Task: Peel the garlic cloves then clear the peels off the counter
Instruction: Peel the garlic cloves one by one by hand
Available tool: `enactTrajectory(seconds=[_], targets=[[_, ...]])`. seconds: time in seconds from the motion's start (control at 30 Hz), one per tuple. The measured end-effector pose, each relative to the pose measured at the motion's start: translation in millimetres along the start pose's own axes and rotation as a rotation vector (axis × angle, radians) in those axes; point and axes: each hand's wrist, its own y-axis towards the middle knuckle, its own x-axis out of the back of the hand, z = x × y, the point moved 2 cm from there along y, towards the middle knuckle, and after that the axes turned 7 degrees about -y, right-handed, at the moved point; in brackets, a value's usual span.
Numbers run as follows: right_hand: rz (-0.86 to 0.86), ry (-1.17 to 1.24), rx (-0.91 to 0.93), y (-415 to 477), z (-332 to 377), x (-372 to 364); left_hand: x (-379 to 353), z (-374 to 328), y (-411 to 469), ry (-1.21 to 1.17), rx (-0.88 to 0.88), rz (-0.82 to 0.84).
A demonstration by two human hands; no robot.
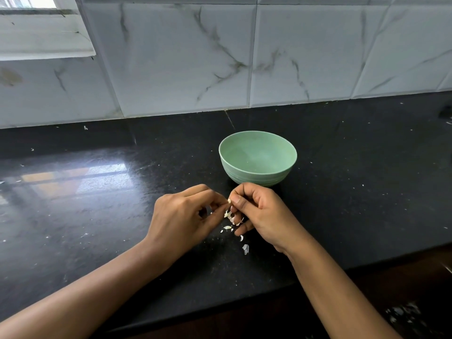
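Together, left hand (186, 211) and right hand (259, 211) pinch a small, pale garlic clove (229, 201), papery peels (230, 220) hanging beneath.

Soft daylight is coming in from the window (29, 2) at the upper left and is glaring off the left part of the black counter (354, 192) as a pale patch. The tiled wall (305, 57) is showing evenly bright. Wide-angle distortion is bowing the counter's back edge, and the lower right corner is blurring.
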Motion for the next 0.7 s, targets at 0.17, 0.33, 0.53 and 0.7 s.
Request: enactTrajectory(seconds=[0.17, 0.33, 0.53, 0.7], targets=[[-0.094, -0.234, 0.105, -0.2, -2.9, 0.2, -0.7, 1.0, -0.3, -0.007, 0.018, 0.014], [-0.186, -0.435, 0.299, -1.3, -2.9, -1.3, -2.0, 4.3, 1.5, -0.083, 0.109, 0.000], [-0.362, -0.420, 0.363, -4.0, -4.9, 2.6, -2.5, 4.4, 4.3, -0.270, 0.210, 0.017], [-0.357, -0.396, 0.404, -6.4, -1.1, 5.8, -7.4, 5.9, 4.5, -0.453, 0.331, 0.074]])
